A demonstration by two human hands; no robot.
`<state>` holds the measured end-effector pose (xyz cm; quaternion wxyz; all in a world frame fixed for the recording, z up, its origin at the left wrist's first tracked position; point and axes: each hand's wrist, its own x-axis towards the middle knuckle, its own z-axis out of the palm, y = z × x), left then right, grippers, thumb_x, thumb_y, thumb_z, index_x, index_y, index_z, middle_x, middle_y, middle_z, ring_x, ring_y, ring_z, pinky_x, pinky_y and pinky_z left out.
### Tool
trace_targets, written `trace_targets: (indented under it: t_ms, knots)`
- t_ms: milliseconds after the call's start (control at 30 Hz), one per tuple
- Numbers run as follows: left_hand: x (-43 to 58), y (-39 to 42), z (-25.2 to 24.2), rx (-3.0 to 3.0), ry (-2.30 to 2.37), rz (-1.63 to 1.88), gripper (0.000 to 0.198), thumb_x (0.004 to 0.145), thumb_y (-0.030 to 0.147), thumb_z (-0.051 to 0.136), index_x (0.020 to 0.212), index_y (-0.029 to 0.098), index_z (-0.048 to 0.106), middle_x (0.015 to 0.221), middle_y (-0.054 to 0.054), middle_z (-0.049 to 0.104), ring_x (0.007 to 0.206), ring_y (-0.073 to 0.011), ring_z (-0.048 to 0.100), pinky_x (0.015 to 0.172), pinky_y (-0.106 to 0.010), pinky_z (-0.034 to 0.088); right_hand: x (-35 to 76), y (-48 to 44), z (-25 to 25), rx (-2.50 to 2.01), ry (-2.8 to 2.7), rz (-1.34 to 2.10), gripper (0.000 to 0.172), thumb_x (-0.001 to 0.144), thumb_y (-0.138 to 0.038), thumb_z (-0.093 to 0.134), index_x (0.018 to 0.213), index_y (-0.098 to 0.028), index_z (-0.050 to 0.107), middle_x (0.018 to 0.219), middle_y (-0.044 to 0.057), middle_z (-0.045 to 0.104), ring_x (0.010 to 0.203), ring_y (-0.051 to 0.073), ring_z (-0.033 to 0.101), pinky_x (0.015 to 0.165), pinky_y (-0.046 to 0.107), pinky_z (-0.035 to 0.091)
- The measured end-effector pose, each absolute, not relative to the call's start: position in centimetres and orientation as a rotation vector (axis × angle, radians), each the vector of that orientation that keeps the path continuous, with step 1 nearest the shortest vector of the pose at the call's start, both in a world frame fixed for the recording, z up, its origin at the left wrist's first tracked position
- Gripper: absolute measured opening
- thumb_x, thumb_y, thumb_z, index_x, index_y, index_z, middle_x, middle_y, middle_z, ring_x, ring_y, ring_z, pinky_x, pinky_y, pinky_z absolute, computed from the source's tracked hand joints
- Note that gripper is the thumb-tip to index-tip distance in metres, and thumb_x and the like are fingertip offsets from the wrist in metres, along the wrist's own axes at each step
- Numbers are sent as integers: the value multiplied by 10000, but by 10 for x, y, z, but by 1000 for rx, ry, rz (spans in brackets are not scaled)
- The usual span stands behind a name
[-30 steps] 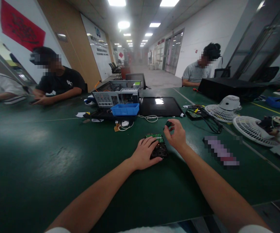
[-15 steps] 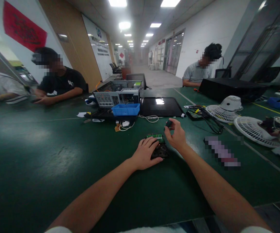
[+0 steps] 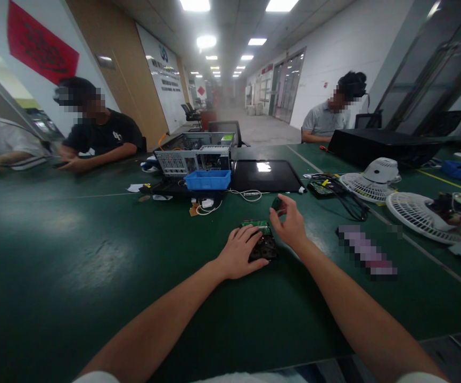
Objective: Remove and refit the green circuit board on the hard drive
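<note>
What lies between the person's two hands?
In the head view, a black device with an exposed green circuit board, partly under the left hand.

Left hand point(image 3: 241, 254) lies palm-down; right hand point(image 3: 289, 222) pinches.

Lights point(image 3: 206, 41) run down the ceiling point(image 3: 234, 18) above a grey floor point(image 3: 264, 127); a white wall point(image 3: 330, 48) stands right, wood panel point(image 3: 126, 69) and red poster point(image 3: 41, 45) left, dark chairs point(image 3: 187, 111) beyond the green table point(image 3: 55, 223).
</note>
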<state>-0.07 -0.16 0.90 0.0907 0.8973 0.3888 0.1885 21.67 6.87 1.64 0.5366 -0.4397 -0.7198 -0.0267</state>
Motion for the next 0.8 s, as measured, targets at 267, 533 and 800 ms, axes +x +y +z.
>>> trace_targets:
  t_ms: [267, 533, 800]
  knots:
    - [-1, 0, 9, 2649, 1159, 547, 839, 877, 705, 552, 1554, 251, 351, 1585, -116, 378, 1487, -351, 279, 1211, -588, 188, 214, 72, 12, -1041, -1635, -103, 509, 910, -403, 675, 1336, -222, 465, 1146, 118, 679, 795, 212, 704, 677, 388, 627]
    - [-1, -1, 10, 2648, 1159, 542, 846, 872, 704, 561, 1553, 246, 353, 1586, -118, 376, 1486, -352, 278, 1210, -582, 195, 215, 73, 11, -1004, -1663, -112, 517, 927, -362, 652, 1380, -215, 451, 1135, 120, 679, 814, 213, 697, 715, 398, 630]
    - [0, -2, 12, 2651, 1164, 534, 842, 882, 710, 540, 1553, 238, 351, 1587, -122, 377, 1485, -347, 281, 1210, -582, 189, 216, 74, 9, -1025, -1653, -80, 521, 940, -393, 634, 1376, -196, 427, 1106, 129, 701, 801, 219, 703, 707, 392, 615]
